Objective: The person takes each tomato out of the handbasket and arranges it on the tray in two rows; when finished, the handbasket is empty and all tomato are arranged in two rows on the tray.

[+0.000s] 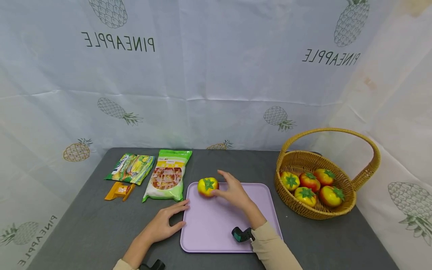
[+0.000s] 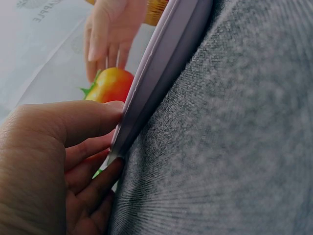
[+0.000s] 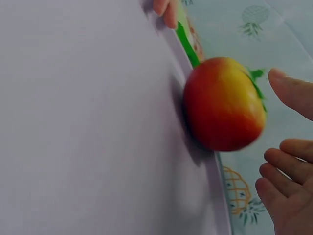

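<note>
Persimmon-like fruit (image 1: 207,186) was seen resting on far-left corner of lilac tray (image 1: 216,232), tray lying flat on grey tabletop (image 1: 87,225); fruit yellow-red w/ green calyx up. Right hand (image 1: 233,192) was held just beside fruit, fingers loose and spread; in right wrist view the fingertips (image 3: 288,90) stood clear of the skin w/ a gap showing, so nothing was gripped. Left hand (image 1: 163,223) was laid on tabletop at tray's left edge, fingers mostly straight; in left wrist view thumb (image 2: 93,120) and fingers were pressed against the rim from both sides, steadying it; not a full grip as far as could be told.

Step judged: fruit just set down on tray, or about to be taken up; which of the two could not be told. Next move, if more fruit is to be brought, would call for a reach right to wicker basket (image 1: 351,204), where four like fruits (image 1: 308,186) lay, w/ tray kept pinned by left hand; care needed so round fruit near rim does not roll off.

Writing: "PINEAPPLE" printed mirrored on backdrop cloth (image 1: 216,75), several places. Two green snack packs (image 1: 168,174) and small orange packet (image 1: 119,191) lay left of tray; label text too small to be read.
</note>
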`<state>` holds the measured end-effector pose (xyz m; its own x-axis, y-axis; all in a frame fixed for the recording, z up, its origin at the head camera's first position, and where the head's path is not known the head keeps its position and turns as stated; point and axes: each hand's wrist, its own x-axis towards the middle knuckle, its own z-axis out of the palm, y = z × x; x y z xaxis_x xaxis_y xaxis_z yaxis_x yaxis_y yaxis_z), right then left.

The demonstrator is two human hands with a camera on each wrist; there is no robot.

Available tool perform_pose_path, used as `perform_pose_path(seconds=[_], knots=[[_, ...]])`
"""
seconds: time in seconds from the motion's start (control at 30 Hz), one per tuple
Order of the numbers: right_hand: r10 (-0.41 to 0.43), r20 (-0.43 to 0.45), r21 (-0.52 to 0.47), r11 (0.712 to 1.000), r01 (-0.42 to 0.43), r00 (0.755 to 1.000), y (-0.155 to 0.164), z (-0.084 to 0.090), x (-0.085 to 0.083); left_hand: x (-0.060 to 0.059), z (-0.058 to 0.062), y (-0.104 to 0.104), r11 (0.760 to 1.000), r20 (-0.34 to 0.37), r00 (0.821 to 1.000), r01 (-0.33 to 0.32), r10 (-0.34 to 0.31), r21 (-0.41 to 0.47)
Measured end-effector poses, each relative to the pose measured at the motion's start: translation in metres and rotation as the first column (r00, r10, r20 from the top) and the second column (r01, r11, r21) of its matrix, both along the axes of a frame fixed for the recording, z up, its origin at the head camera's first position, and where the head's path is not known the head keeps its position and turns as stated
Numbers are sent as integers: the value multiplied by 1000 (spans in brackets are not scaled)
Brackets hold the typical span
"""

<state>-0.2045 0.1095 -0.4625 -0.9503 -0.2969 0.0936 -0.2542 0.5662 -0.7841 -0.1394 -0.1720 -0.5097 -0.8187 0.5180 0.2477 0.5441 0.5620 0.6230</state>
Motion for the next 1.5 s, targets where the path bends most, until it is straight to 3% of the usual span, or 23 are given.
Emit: perform_pose_path(seconds=[0.37,0.67,0.87,1.27,1.5], knots=[[-59,-44,19,998,60,997,49,20,13,-1,-2,0,1000,27,1000,-2,2,-2],[-50,-158,-43,998,44,986,98,36,28,1,-2,1,1000,42,999,-7,6,2],[-109,-206,-49,994,101,972,134,51,37,2,-1,1,1000,62,998,-10,9,8],[-279,-167,77,953,295,946,209,80,46,-1,0,1,1000,59,998,-5,4,9],[-328,-140,132,929,346,934,240,91,41,-1,2,1,1000,73,997,-9,8,5]])
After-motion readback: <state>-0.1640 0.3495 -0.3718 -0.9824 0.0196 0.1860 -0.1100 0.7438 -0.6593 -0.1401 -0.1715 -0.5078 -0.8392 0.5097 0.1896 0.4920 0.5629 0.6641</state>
